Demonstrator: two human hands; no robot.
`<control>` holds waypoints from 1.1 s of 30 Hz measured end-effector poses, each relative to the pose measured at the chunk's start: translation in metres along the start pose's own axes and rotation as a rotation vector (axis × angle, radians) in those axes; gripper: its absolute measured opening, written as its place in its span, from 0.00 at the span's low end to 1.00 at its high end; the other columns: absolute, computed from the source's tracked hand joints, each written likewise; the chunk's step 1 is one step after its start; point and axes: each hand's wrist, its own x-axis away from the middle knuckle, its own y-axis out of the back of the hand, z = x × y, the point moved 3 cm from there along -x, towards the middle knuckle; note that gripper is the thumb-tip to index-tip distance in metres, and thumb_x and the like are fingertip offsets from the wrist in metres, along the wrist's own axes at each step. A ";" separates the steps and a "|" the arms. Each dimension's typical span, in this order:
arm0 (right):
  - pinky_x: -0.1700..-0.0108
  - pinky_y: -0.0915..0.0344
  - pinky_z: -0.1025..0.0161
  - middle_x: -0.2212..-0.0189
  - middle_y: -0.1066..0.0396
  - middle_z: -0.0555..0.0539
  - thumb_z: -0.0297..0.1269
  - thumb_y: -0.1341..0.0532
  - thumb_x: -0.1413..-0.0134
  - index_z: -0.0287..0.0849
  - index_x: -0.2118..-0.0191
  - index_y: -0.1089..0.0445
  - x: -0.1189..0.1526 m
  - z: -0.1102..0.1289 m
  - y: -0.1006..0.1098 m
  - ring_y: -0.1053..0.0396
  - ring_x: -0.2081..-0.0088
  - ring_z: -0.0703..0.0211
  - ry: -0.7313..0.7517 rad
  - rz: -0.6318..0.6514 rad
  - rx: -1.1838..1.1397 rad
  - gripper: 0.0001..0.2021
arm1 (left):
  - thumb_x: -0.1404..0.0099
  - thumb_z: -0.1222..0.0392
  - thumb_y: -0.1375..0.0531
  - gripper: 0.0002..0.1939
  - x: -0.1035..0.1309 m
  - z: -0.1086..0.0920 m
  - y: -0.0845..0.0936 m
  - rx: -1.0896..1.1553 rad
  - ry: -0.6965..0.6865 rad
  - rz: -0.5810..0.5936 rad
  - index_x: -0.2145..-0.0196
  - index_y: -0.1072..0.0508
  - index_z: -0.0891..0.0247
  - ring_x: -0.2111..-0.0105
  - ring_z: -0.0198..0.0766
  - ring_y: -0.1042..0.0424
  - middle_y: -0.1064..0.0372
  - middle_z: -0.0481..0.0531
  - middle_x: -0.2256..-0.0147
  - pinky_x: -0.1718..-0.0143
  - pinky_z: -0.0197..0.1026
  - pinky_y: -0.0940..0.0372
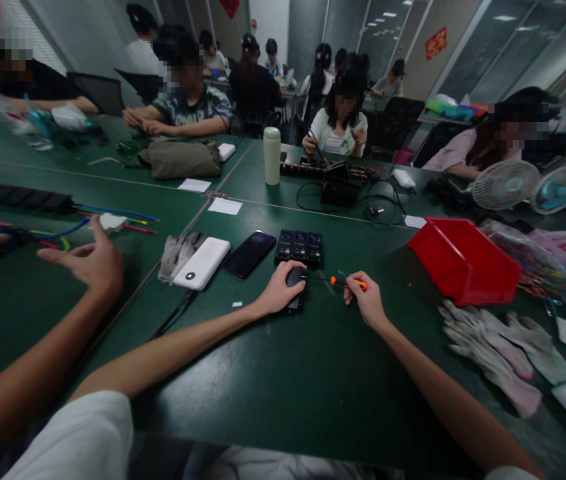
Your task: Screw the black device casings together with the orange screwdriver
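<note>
My left hand (283, 290) is closed around a small black device (295, 277) on the green table. In my right hand (365, 299) is a screwdriver with an orange and black handle (355, 283); its thin shaft points left toward the device. Whether the tip touches the device is too small to tell. Just beyond my left hand sits a black unit with three similar sections (299, 247). A black phone (250, 254) lies to its left, beside a white power bank (202, 264) with a black cable.
Gray gloves (177, 257) lie by the power bank. At the right are a red bin (465, 260), more gloves (493, 350) and bagged wires. A co-worker's hands hold wires at the left. A green bottle (272, 156) stands farther back.
</note>
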 end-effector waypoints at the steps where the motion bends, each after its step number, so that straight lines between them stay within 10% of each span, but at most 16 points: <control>1: 0.75 0.36 0.66 0.79 0.32 0.53 0.46 0.38 0.44 0.43 0.65 0.35 0.000 0.000 0.000 0.34 0.79 0.64 0.006 -0.001 -0.003 0.11 | 0.39 0.59 0.43 0.17 0.000 0.000 0.000 -0.001 -0.001 0.001 0.51 0.33 0.58 0.51 0.42 0.35 0.36 0.52 0.53 0.44 0.45 0.42; 33: 0.84 0.44 0.70 0.85 0.35 0.56 0.47 0.41 0.41 0.44 0.69 0.39 0.000 -0.003 0.000 0.40 0.85 0.66 -0.033 0.027 -0.026 0.13 | 0.39 0.60 0.42 0.18 -0.001 0.003 -0.002 0.005 -0.008 0.002 0.50 0.33 0.59 0.50 0.42 0.35 0.36 0.52 0.53 0.43 0.46 0.42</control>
